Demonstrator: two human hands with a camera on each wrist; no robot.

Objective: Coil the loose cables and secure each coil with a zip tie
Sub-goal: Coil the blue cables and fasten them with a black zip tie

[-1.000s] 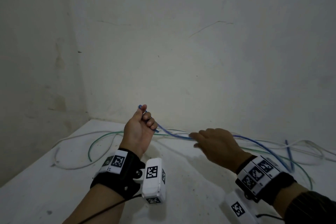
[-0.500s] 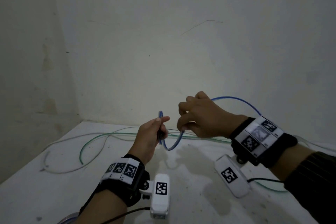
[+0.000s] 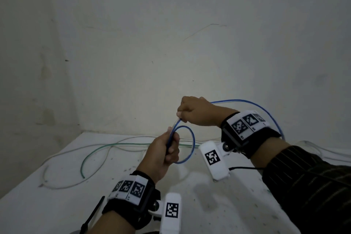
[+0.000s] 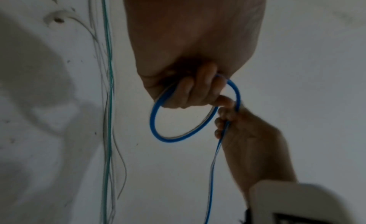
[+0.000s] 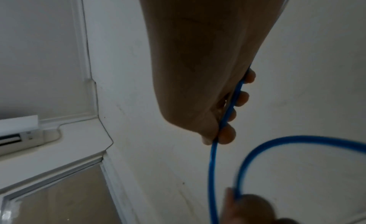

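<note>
While clamped in the left hand [image 3: 164,153] to anchor a first loop, blue cable [image 3: 190,145] fed by right hand [image 3: 197,111], pinching the free run above the table [image 3: 57,205]; green cable [image 3: 95,153] lying loose toward the far edge.

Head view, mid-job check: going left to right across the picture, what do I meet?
White cable → green cable → left hand gripping the blue cable loop → right hand feeding it → right wrist camera.
</note>
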